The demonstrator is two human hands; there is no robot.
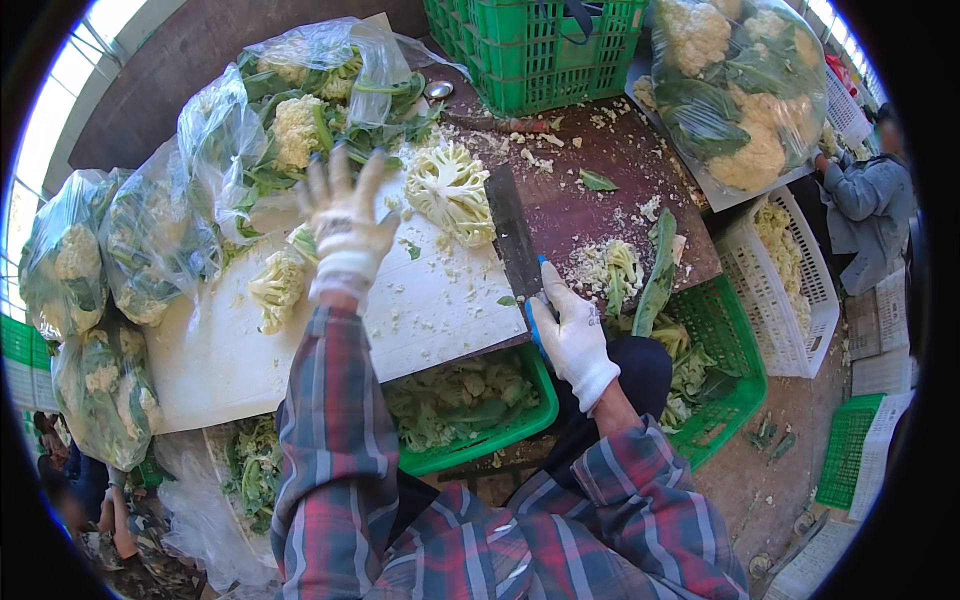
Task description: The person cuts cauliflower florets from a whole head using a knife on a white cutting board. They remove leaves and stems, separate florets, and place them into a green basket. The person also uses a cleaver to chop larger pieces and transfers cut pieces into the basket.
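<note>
My left hand (346,236), in a white glove with bluish fingertips, spreads its fingers above the white board (435,322) and holds nothing. Just beyond its fingertips lies a leafy cauliflower head (296,131) among others by an opened plastic bag (225,127). A cauliflower piece (276,291) rests on the board left of my wrist. My right hand (576,341), gloved alike, grips a broad-bladed knife (512,225) whose dark blade points away from me across the board's right edge. Next to the blade sits a cauliflower head (450,191) with its pale cut stems showing.
Filled bags of cauliflower (67,251) line the left side. Green crates (544,397) of cauliflower trimmings stand below the board. Crumbs and a long leaf (655,274) litter the brown tabletop (555,195). A stacked green crate (540,60) stands behind; a person (870,195) is at right.
</note>
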